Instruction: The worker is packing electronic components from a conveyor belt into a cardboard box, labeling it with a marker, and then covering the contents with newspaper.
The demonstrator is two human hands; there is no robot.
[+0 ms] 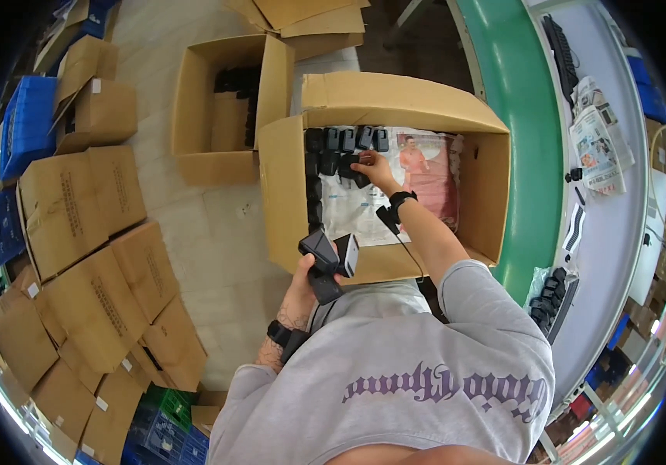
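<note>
A large open cardboard box stands in front of me, its bottom lined with printed newspaper. Small black block-shaped plastic units line its left wall and far left corner. Inside the box, my right hand is closed on one black plastic unit beside the far rows. Over the near left edge, my left hand holds several black plastic units bunched together, one showing a pale face. Dark straps circle both wrists, and a thin cable hangs by the right one.
Left beyond the box, another open carton holds similar black units. Stacked cartons and blue crates line the left side. A green-edged bench on the right carries a keyboard, newspaper and more black pieces.
</note>
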